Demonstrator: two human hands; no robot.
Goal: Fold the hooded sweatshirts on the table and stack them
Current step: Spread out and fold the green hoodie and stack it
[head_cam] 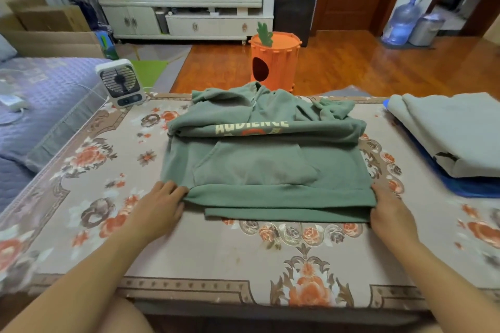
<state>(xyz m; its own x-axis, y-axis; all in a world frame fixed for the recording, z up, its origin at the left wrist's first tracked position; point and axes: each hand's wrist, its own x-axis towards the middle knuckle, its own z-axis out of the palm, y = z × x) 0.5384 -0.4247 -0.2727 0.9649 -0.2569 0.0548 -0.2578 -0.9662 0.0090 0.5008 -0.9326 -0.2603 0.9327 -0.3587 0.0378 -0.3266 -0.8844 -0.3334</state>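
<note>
- Here, a green hoodie (266, 162) lies front up in the middle of the bench (205, 259), on a floral cover, with its hem toward the person.
- Its sleeves are folded across the chest, one covering the lower half of the pale lettering; the hood lies bunched at the far edge.
- The left hand (158, 207) grips the hem's left corner, fingertips tucked under the cloth and knuckles up.
- The right hand (389, 211) holds the hem's right corner, thumb against the rib band; its fingers are hidden by the hand, so how far they curl I cannot tell.
- The front hem layer is raised a little between the hands, and the back layer shows flat beneath it.
- A grey folded garment (443, 130) lies on a blue one (470, 185) at the bench's right edge, well apart from the hoodie.
- A small white fan (121, 83) stands upright at the far left corner.
- A bed (40, 105) runs beside the bench on the left.
- An orange carrot-shaped bin (274, 59) stands on the wooden floor beyond the bench.
</note>
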